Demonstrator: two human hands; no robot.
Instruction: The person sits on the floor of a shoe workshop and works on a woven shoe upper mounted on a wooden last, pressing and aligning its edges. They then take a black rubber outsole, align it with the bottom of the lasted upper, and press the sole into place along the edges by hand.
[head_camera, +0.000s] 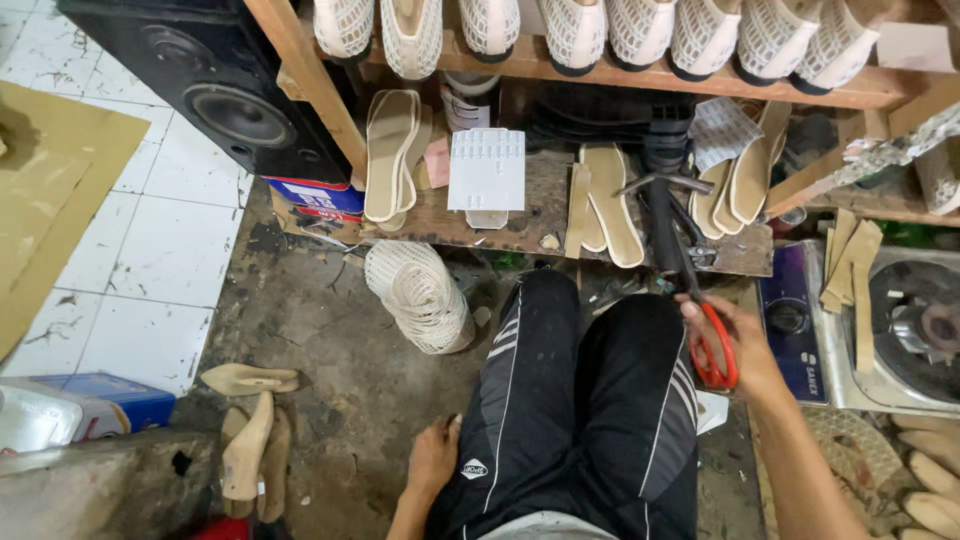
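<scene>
- While the right hand (735, 345) closes around the red-handled scissors (712, 350), their dark blades point away toward the low wooden shelf (500, 225) of insoles (612, 205).
- Resting on the floor (330, 340) beside the near thigh, the left hand (432, 458) holds nothing; how far its fingers are open I cannot tell.
- Risk, as I judge it: the blades could snag the black trousers (580, 400) or nick the knee, since they sit just beside it.

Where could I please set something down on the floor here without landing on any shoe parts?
The dark floor is bare between the white mesh upper, the wooden lasts and the left hand. The white tiles left of it look free too. It is crowded around the right hand with its red-handled scissors and by the stove.
</scene>
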